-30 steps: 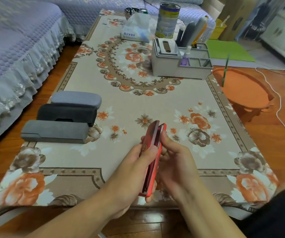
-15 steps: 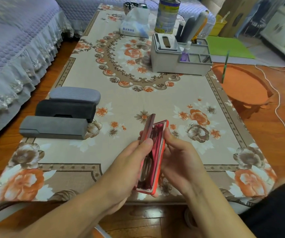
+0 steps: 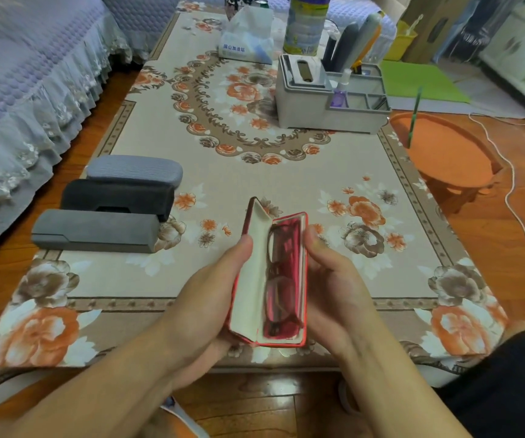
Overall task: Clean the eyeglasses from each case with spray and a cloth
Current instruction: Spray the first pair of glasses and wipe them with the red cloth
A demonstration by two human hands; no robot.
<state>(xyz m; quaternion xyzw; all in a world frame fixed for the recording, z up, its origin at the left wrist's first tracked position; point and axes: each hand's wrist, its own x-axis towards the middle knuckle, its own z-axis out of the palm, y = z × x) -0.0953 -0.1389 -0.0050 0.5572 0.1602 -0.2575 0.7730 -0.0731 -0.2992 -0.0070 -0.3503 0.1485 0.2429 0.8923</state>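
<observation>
A red eyeglass case (image 3: 251, 279) is held open above the near edge of the table, its cream-lined lid swung to the left. Dark red-framed glasses (image 3: 281, 279) lie folded inside it. My left hand (image 3: 204, 298) grips the lid side with the thumb on its edge. My right hand (image 3: 333, 286) grips the base side. Three shut cases lie in a row at the left: a light grey one (image 3: 134, 169), a black one (image 3: 118, 196) and a dark grey one (image 3: 93, 230). A small spray bottle (image 3: 340, 91) with purple liquid stands in the grey organizer (image 3: 327, 116).
The floral-cloth table (image 3: 254, 172) also bears a tissue pack (image 3: 245, 42) and a tin can (image 3: 306, 25) at the far end. An orange stool (image 3: 444, 153) stands to the right on the wooden floor, and a sofa (image 3: 27, 90) lies to the left.
The red case went from nearly shut to wide open, its lid swung left, and the glasses inside came into sight. Both hands kept hold of it.
</observation>
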